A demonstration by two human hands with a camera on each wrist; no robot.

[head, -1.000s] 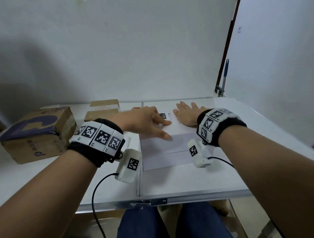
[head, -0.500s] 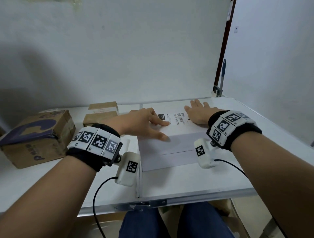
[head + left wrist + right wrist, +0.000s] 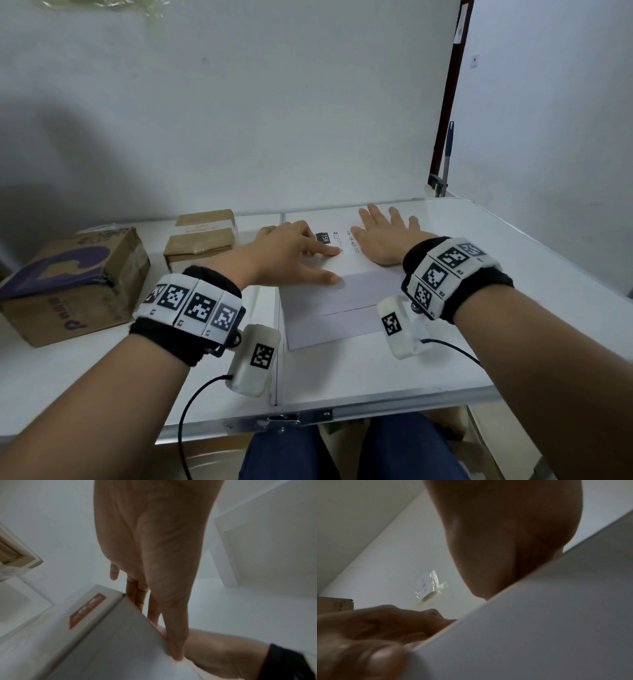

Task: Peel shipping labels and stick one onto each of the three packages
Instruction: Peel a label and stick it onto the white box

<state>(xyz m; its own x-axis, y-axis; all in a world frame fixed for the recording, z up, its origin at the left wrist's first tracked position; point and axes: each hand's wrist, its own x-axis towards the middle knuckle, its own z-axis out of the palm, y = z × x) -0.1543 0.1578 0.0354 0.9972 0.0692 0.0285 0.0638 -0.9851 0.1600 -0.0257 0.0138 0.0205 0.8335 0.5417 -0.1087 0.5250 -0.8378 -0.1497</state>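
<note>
A white box [image 3: 335,298] stands in the middle of the table, with a printed shipping label [image 3: 337,240] lying on its top face. My left hand [image 3: 298,253] lies on the box's left part, its fingers stretched out onto the label near the black mark. The right hand [image 3: 383,236] lies flat, palm down, on the label's right side with fingers spread. In the left wrist view the left hand's fingers [image 3: 171,615] run along the top edge of the white box [image 3: 102,635]. The right wrist view shows the box's side [image 3: 539,622] and my palm above it.
A large brown carton with purple print [image 3: 72,281] stands at the left of the white table [image 3: 376,370]. Two small brown parcels [image 3: 202,240] are stacked behind the left hand. The back wall is close behind the table. A blue-handled tool [image 3: 447,157] leans in the corner.
My right hand has slid away along the label toward the box's far right. The left hand stays on the label's left part, nearly still.
</note>
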